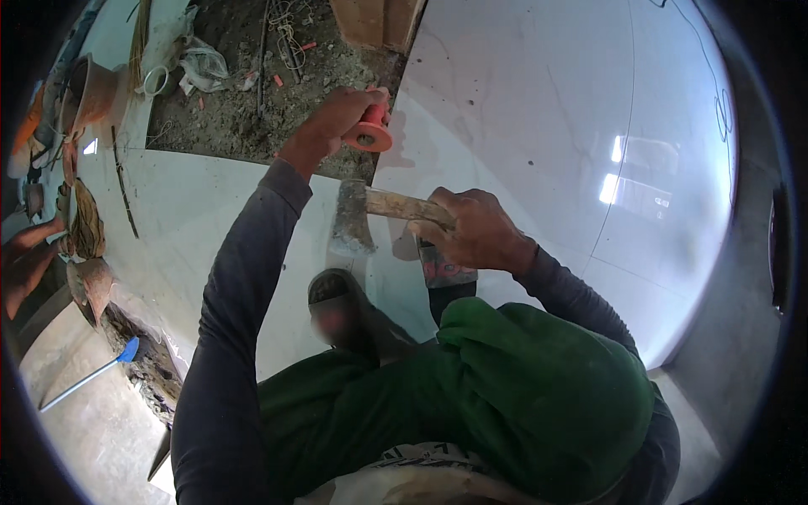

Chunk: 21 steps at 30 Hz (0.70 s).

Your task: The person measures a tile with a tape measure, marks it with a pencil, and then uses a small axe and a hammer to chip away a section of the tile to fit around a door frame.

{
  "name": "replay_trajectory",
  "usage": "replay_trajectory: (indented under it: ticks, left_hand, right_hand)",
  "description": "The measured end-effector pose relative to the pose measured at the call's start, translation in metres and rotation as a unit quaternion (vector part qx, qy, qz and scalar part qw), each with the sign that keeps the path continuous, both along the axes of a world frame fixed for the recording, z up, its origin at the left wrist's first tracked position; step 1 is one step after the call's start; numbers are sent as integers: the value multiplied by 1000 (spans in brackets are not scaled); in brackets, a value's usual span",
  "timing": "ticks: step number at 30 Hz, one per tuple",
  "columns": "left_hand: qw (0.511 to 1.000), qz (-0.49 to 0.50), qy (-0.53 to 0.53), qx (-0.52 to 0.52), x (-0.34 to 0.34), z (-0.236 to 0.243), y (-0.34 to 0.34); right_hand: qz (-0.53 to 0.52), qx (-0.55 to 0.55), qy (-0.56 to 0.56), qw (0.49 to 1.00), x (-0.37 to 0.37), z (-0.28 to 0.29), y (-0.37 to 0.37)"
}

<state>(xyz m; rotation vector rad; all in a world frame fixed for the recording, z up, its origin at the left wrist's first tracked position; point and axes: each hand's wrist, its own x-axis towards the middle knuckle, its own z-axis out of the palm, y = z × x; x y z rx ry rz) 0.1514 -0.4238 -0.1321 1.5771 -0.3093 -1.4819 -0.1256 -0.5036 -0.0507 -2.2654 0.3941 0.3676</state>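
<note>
My left hand [341,122] is closed around an orange-red spool [368,136], its round flange with a centre hole facing me. It is held over the corner where the white tiles meet bare soil. Lower and to the right, my right hand [480,227] grips the wooden handle of a hatchet [352,217]. The worn grey metal head points left, above the floor tile and just past my sandalled foot [330,295]. The handle's end is hidden in my palm. The spool and hatchet are apart.
Glossy white tiles [522,101] spread right and ahead. Rough soil [227,118] holds rods, string, red bits and a plastic bag [202,63]. A brown board [379,21] stands beyond. A blue-headed tool [126,352] lies lower left. Another person's limbs [29,252] show at far left.
</note>
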Motion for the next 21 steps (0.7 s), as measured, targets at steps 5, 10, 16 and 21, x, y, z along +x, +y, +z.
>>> replay_trajectory:
  ticks: [5, 10, 16, 21]
  left_hand:
    - [999, 2, 20, -35, 13, 12, -8]
    - [999, -7, 30, -16, 31, 3, -29]
    - [999, -13, 26, -20, 36, -8, -22]
    - [994, -106, 29, -14, 58, -31, -24]
  right_hand:
    - [123, 50, -137, 982, 13, 37, 19]
    - [33, 9, -109, 993, 38, -20, -37]
    - [81, 30, -195, 977, 36, 34, -12]
    - [-26, -56, 1, 998, 52, -9, -43]
